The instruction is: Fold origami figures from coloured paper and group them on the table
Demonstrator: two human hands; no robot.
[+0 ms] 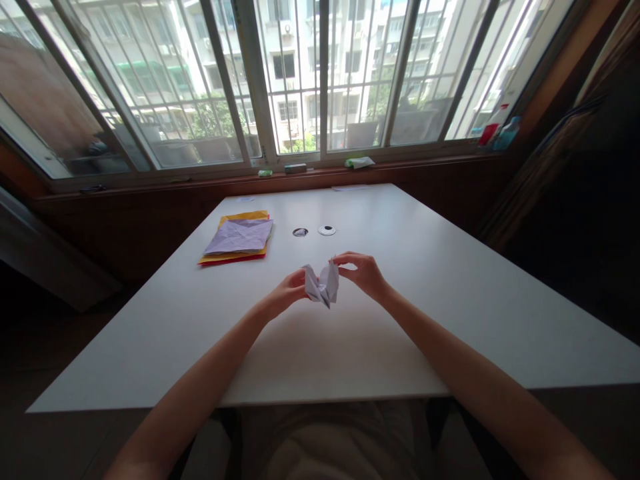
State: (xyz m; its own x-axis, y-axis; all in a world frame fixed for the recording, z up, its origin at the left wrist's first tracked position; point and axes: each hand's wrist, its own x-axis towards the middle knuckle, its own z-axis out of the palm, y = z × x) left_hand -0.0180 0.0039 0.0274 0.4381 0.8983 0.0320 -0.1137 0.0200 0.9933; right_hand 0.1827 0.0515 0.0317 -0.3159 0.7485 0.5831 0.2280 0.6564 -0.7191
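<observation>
While my left hand [287,291] pinches one side of the folded paper [321,285], my right hand [364,272] pinches its upper corner, so both grips are closed on it, holding it just above the white surface [450,280] near the middle. Well apart to the left lies a stack of sheets [239,237], a creased pale one on top of yellow and red. Two small round holes [313,231] sit beyond the paper, and I cannot tell what is in them.

The folded paper [321,285] is pale lilac; the stack [239,238] shows lilac, yellow and red sheets; the table [425,280] is white.
</observation>
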